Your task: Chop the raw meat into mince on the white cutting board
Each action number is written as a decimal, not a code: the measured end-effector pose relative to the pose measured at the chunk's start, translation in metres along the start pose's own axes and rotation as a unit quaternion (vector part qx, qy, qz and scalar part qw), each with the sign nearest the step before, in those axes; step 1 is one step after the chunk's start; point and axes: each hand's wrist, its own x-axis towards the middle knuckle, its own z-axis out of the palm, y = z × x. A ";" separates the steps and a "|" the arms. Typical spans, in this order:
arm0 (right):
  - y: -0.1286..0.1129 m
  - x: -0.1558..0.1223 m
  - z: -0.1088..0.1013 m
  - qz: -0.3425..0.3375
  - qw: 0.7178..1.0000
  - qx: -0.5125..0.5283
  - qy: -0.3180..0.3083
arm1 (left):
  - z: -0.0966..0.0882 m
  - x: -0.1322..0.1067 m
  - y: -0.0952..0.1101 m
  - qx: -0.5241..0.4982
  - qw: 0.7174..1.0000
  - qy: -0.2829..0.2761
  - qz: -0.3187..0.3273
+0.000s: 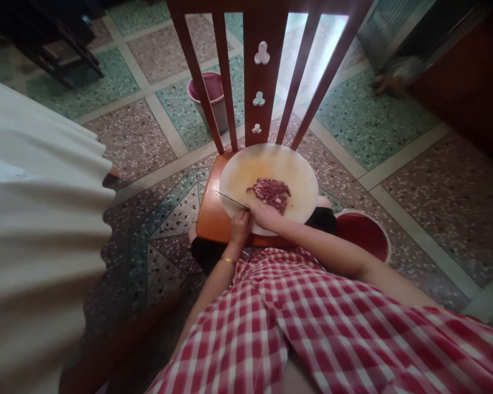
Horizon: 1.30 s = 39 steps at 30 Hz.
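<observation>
"What stands around the work?"

"A reddish-brown wooden chair (213, 213) is straight ahead, its slatted back on the far side. A wide, round, off-white board (306, 186) sits on the seat, and a loose heap of chopped dark-red meat (273, 192) lies around its middle."

"Anything in the way?"

"The slats partly hide a pale, tapering bin (219, 114) with a pinkish-red inside, on the floor beyond. A cream, wavy-edged tablecloth (49, 219) fills the near left. On the right, a round, red-lined tub (363, 235) is on the speckled green-and-brown floor (139, 137), partly covered by the right forearm."

"And the far left?"

"Dark wooden furniture (61, 60), too dim to make out well."

"How are the hands set?"

"Both meet at the board's near left edge. The right forearm slants in from the near right over a red-and-white checked garment (250, 306); the right hand (265, 216) lies just nearer than the meat, closed around the near end of a thin metal knife (230, 198). The blade points left and slightly far."

"The other one?"

"The left hand (241, 220), a gold-coloured bracelet (228, 260) at its wrist, reaches up with fingers curled just under the blade. I can't tell whether it grips anything."
</observation>
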 end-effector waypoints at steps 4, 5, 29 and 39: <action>0.024 -0.024 0.004 0.037 0.999 -0.018 -0.024 | -0.005 0.001 0.002 0.013 1.000 -0.002 -0.009; 0.031 -0.031 0.004 0.065 0.997 -0.030 -0.033 | -0.007 0.001 0.002 0.013 1.000 -0.007 -0.008; 0.016 -0.007 0.007 0.002 1.000 -0.005 -0.010 | -0.012 0.000 -0.003 0.004 1.000 -0.021 -0.005; 0.031 -0.047 0.003 0.014 0.999 -0.031 -0.020 | -0.013 -0.003 -0.004 0.015 0.999 0.008 -0.033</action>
